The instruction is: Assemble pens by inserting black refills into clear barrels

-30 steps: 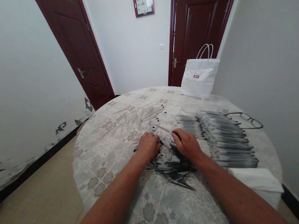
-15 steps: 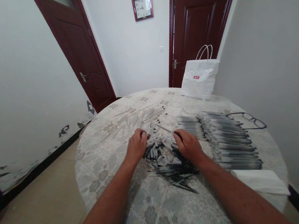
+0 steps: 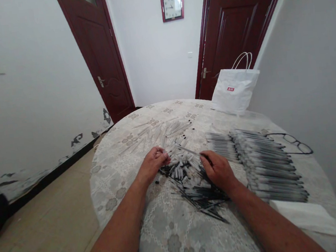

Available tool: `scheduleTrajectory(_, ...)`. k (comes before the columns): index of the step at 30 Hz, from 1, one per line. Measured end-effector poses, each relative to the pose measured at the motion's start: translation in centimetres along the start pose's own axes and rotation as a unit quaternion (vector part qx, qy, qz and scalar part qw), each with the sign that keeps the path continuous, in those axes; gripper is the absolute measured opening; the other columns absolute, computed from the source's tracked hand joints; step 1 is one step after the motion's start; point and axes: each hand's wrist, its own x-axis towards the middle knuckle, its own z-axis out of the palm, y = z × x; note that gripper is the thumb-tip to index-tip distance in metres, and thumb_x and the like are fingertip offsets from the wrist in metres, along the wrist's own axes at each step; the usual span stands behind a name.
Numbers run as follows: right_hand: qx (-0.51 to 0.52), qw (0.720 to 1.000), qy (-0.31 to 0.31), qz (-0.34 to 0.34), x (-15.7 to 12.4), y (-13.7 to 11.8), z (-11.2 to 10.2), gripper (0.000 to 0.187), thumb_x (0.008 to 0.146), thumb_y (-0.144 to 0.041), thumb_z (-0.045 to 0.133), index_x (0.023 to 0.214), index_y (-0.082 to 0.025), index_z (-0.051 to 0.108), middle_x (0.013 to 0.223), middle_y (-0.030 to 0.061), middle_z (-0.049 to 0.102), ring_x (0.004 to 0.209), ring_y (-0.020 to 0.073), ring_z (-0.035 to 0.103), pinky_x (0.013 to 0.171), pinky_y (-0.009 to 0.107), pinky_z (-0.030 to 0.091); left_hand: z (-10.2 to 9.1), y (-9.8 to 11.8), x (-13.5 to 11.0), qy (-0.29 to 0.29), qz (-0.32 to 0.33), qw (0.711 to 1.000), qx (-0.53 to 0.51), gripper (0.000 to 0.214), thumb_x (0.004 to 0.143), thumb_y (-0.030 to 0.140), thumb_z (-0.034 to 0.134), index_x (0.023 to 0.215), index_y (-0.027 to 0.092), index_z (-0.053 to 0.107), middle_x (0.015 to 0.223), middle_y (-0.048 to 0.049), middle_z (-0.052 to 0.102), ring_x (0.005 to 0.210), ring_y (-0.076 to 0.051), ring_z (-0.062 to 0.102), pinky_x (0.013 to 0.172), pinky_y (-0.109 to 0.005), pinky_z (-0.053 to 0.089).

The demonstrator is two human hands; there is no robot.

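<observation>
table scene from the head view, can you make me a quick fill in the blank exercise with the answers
1. The right hand holds a thin tube, and the big batch of pens lies to that hand's ____.
2. The white bag bears a small ____ label.
3. The clock hangs on the wall between ____ doors.

Missing words: right; red; two.
</observation>
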Motion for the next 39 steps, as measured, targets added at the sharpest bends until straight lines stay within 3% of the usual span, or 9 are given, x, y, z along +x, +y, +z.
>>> scheduleTrajectory(8, 0.002, 1.0, -0.004, -0.006, -0.2, -0.1, 0.2, 0.017, 0.097, -0.028, 0.05, 0.106, -0.019, 0.061, 0.092, 0.0063, 0.069, 0.084, 0.0196, 0.065, 0.079, 0.031, 0.05, -0.3, -0.3, 0.4, 0.035, 0.022, 0.996, -0.079, 0.036, 0.074, 0.037, 0.076, 0.102, 0.014, 0.072, 0.083, -0.0009, 0.059, 0.069, -0.01, 0.057, 0.077, -0.036, 0.059)
scheduleTrajectory(13, 0.006, 1.0, -0.009, -0.017, -0.4, -0.1, 0.4, 0.017, 0.097, -0.028, 0.05, 0.107, -0.019, 0.061, 0.092, 0.0065, 0.068, 0.084, 0.0195, 0.065, 0.079, 0.031, 0.05, -0.7, -0.6, 0.5, 0.021, 0.026, 0.995, -0.093, 0.031, 0.069, 0.03, 0.08, 0.094, 0.014, 0.073, 0.085, -0.0021, 0.061, 0.073, -0.012, 0.06, 0.076, -0.032, 0.057)
scheduleTrajectory(18, -0.008, 0.999, -0.036, -0.034, -0.4, 0.0, 0.7, 0.019, 0.097, -0.028, 0.049, 0.108, -0.019, 0.061, 0.095, 0.0076, 0.069, 0.086, 0.02, 0.065, 0.08, 0.032, 0.05, -0.7, -0.1, 0.1, -0.012, -0.005, 0.998, -0.061, 0.03, 0.07, 0.028, 0.079, 0.096, 0.014, 0.073, 0.075, -0.0013, 0.062, 0.066, -0.013, 0.063, 0.069, -0.028, 0.053)
scheduleTrajectory(27, -0.01, 0.998, -0.061, -0.034, -0.5, 0.1, 0.9, 0.02, 0.097, -0.029, 0.048, 0.108, -0.019, 0.062, 0.096, 0.0081, 0.069, 0.087, 0.0203, 0.065, 0.081, 0.032, 0.05, -0.2, 0.0, -0.2, -0.054, -0.026, 0.994, -0.087, 0.03, 0.072, 0.029, 0.078, 0.095, 0.011, 0.073, 0.084, -0.005, 0.062, 0.075, -0.015, 0.061, 0.074, -0.033, 0.056)
scheduleTrajectory(34, -0.014, 0.996, -0.08, -0.044, -0.4, 0.0, 0.8, 0.021, 0.097, -0.03, 0.047, 0.108, -0.019, 0.062, 0.095, 0.0086, 0.069, 0.086, 0.0209, 0.065, 0.079, 0.032, 0.05, -0.2, 0.3, -0.3, -0.058, -0.035, 0.994, -0.086, 0.031, 0.075, 0.036, 0.076, 0.097, 0.015, 0.072, 0.063, 0.004, 0.047, 0.058, -0.01, 0.048, 0.07, -0.033, 0.056)
scheduleTrajectory(39, -0.027, 0.993, -0.096, -0.056, -0.3, -0.4, 0.7, 0.02, 0.097, -0.029, 0.047, 0.106, -0.019, 0.062, 0.093, 0.0078, 0.068, 0.082, 0.02, 0.064, 0.076, 0.031, 0.049, 0.0, 0.7, -0.6, -0.067, -0.029, 0.994, -0.087, 0.032, 0.077, 0.038, 0.075, 0.098, 0.014, 0.071, 0.077, -0.0022, 0.057, 0.073, -0.013, 0.057, 0.075, -0.035, 0.057)
